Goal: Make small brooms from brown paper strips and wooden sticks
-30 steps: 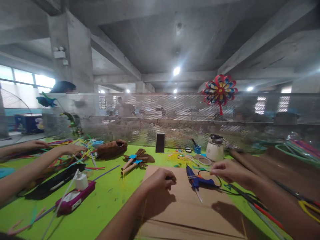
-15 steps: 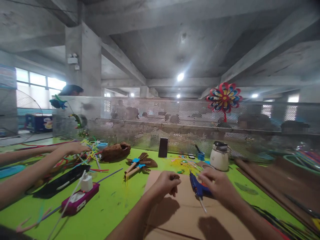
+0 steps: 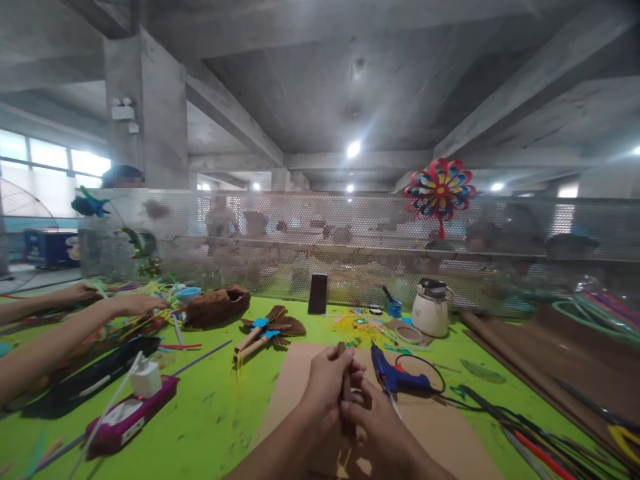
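Note:
My left hand [image 3: 324, 380] and my right hand [image 3: 374, 415] are together over a tan board [image 3: 425, 427]. Between them stands a narrow brown strip [image 3: 346, 377], with the fingers of both hands closed around it. Yellow strands show below the strip, and its lower end is partly hidden by my hands. Just right of my hands, a blue glue gun [image 3: 400, 377] lies on the board, its nozzle pointing away from me. Two brown rolls with blue stars [image 3: 257, 337] and dark brown fan-shaped pieces lie beyond the board to the left.
A purple power strip [image 3: 125, 417] with a white plug lies at left; another person's arms [image 3: 85, 327] reach over coloured strips. Behind stand a phone [image 3: 318, 293] and a cream jug [image 3: 431, 313]. Scissors [image 3: 620, 433], cords and brown sheets [image 3: 575, 360] lie at right.
My right hand has left the glue gun and come left to join my left hand on the brown strip. The view has turned slightly right.

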Motion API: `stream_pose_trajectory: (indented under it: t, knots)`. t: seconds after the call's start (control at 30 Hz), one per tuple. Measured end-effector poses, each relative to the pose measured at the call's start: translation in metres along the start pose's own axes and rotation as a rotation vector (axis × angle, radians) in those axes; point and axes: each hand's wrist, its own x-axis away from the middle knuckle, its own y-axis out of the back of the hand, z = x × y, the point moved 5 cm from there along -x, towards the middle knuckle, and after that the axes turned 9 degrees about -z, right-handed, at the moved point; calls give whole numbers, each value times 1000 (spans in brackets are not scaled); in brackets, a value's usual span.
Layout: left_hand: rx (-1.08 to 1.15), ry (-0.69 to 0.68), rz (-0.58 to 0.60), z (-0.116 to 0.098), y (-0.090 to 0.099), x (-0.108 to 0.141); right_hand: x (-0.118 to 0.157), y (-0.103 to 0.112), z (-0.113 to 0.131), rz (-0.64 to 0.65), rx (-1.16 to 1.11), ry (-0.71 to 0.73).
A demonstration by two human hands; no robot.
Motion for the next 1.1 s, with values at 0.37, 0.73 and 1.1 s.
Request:
stream_pose_trajectory:
  t: [0.37, 0.73, 1.1]
  knots:
    - [-118, 73, 285, -22, -14, 16, 14, 7, 5, 114, -33, -108]
    - [86, 132, 504, -26, -15, 29, 30, -4, 30, 296, -186, -175]
    - [255, 87, 83, -36, -2, 5, 33, 0, 3, 307, -73, -296]
